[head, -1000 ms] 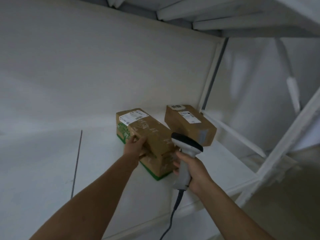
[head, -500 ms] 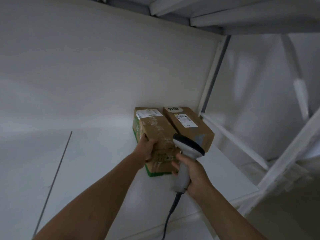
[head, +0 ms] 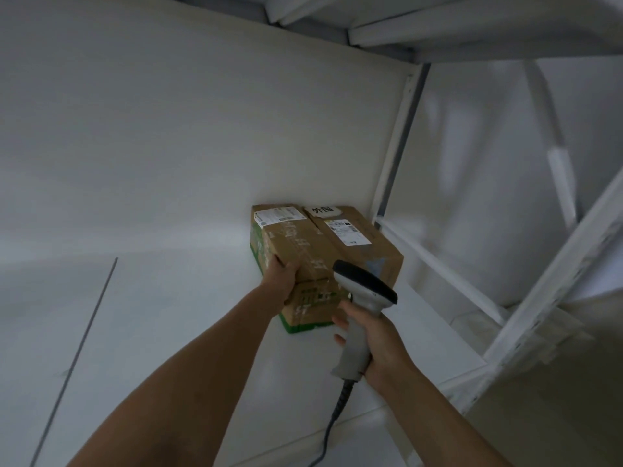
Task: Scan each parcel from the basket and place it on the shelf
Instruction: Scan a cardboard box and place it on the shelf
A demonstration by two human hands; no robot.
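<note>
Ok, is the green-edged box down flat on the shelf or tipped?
Flat: the green-edged box rests on the shelf, its side against the other box, left hand gripping its near corner.

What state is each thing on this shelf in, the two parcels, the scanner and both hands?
green-trimmed parcel: flat on the shelf, taped shut, side against the brown parcel.
brown parcel: flat in the shelf corner, closed, label up.
scanner: held off the shelf, head aimed forward, cable hanging.
left hand: grips the green-trimmed parcel's near corner.
right hand: grips the scanner's handle.
</note>
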